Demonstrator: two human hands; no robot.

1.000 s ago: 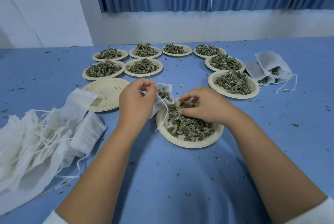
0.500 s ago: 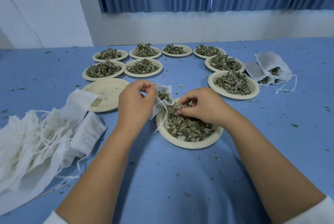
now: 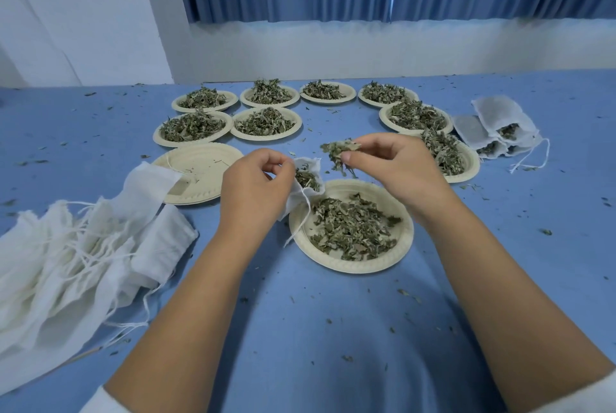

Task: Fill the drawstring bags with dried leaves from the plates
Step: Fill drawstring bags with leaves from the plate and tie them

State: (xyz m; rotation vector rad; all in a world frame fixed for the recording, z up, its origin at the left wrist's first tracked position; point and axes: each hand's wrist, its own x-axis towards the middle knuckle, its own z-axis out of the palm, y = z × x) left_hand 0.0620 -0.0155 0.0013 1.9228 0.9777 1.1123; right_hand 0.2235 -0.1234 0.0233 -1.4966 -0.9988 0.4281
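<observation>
My left hand pinches the rim of a small white drawstring bag, holding its mouth open; dried leaves show inside and its string hangs over the plate's rim. My right hand pinches a clump of dried leaves in the air, just right of and above the bag's mouth. Below both hands sits a paper plate with a loose layer of dried leaves.
Several leaf-filled plates curve across the far side of the blue table. An almost bare plate lies left. A heap of white bags fills the left edge. Filled bags lie at the right.
My right hand has lifted off the near plate with a pinch of leaves and moved up toward the bag's mouth. My left hand has kept the bag in place.
</observation>
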